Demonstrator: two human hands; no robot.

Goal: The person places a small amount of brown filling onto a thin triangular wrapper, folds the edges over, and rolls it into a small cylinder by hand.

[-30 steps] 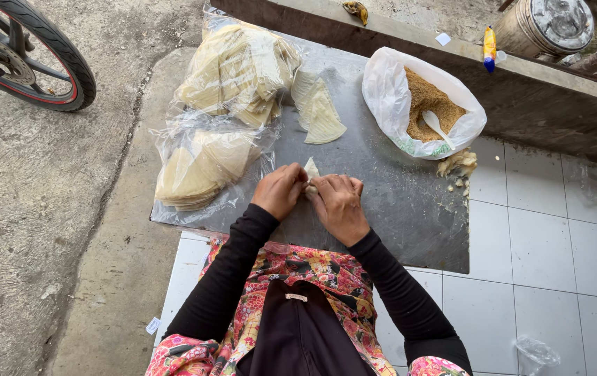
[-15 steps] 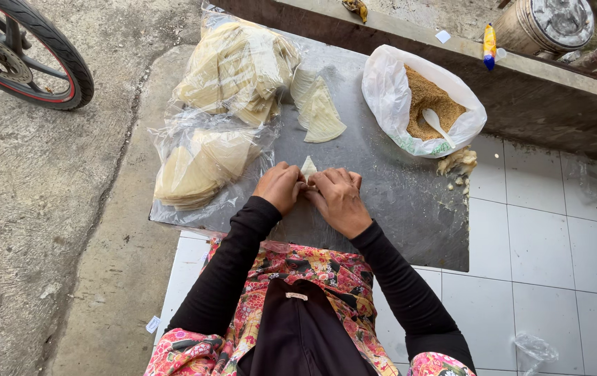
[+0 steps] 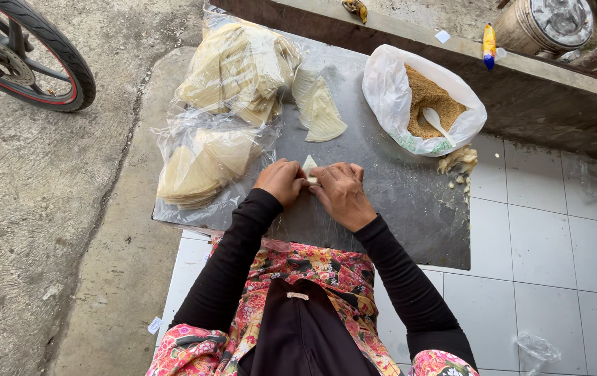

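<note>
Pale wrapper (image 3: 309, 167) is pinched between left hand (image 3: 282, 181) & right hand (image 3: 341, 193), fingers pressed together on it. Imo keep the folds tight w/ even pressure so filling doesn't leak.

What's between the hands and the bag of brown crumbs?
In the head view, only bare grey board lies between the hands and the bag.

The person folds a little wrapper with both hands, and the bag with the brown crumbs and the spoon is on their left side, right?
Not quite. The head view shows the bag with the spoon on their right. Both the left hand and right hand do pinch the wrapper.
</note>
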